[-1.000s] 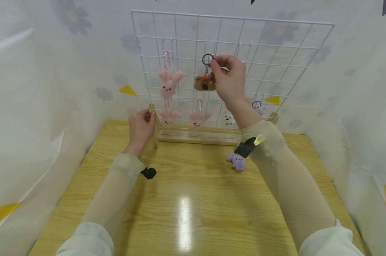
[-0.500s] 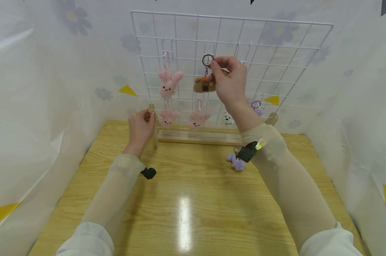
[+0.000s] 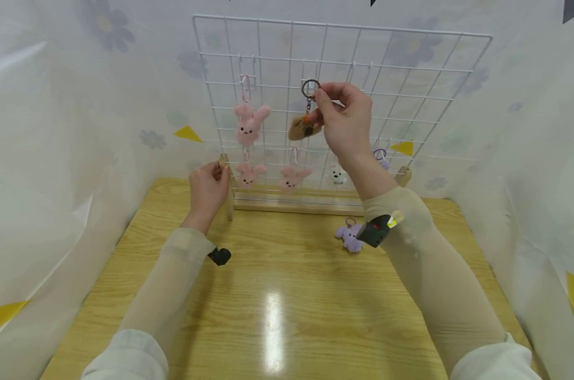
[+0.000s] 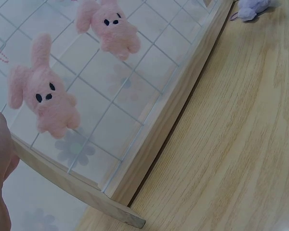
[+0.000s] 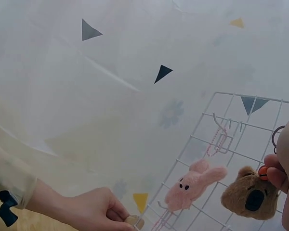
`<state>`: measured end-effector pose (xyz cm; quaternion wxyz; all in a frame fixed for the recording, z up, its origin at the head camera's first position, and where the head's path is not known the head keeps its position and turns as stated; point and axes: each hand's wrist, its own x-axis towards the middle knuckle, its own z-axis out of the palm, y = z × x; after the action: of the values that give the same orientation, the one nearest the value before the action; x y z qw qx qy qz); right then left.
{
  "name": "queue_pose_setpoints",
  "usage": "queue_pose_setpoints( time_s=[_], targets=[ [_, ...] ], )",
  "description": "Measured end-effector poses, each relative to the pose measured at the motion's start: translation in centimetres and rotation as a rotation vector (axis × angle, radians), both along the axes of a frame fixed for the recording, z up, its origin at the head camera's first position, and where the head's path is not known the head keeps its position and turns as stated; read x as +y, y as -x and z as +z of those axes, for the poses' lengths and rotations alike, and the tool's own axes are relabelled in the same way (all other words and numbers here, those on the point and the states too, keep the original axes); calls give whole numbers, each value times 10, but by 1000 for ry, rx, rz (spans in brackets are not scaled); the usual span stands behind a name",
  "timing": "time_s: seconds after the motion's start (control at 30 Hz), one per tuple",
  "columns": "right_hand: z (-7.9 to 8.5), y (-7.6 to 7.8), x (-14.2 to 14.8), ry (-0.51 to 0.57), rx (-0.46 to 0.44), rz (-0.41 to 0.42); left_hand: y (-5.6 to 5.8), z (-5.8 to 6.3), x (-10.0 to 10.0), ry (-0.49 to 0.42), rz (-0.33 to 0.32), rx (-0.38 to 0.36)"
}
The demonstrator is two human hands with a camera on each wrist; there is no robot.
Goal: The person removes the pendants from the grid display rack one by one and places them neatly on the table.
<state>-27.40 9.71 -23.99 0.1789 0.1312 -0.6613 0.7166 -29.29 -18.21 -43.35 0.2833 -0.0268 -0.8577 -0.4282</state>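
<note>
2 hands: from my distant seat I see both narrowed, each holding something.
Right hand (image 3: 349,124): pinches the key ring (image 3: 303,88) at its side, likely to leave most of the loop uncovered.
Brown bear (image 3: 298,129): hangs from that ring in front of the rack (image 3: 327,24), a finger by its orange bell (image 5: 263,172). A hook (image 3: 303,66) shows behind the ring; I cannot tell whether they touch.
Left hand (image 3: 207,190): grips the wooden post (image 3: 230,200), I judge to steady the rack.
3 pink rabbits (image 3: 251,126): hang spaced apart on the rack, probably so each face shows.
Purple toy (image 3: 349,240): lies on the table (image 3: 220,306) before the rack, perhaps within easy reach.
</note>
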Motion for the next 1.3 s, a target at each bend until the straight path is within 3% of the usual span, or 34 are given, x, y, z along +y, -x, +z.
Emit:
queue_pose_setpoints(
  time_s=[0.23,0.83,1.3],
  targets=[
    [1,-8,3,17,23,32,0,-1,0,12,2,2],
    [-8,-34,16,-65,56,74,2,-3,0,8,7,3],
    [-45,-53,40,-185,1,70,-1,-1,0,15,10,16]
  ],
)
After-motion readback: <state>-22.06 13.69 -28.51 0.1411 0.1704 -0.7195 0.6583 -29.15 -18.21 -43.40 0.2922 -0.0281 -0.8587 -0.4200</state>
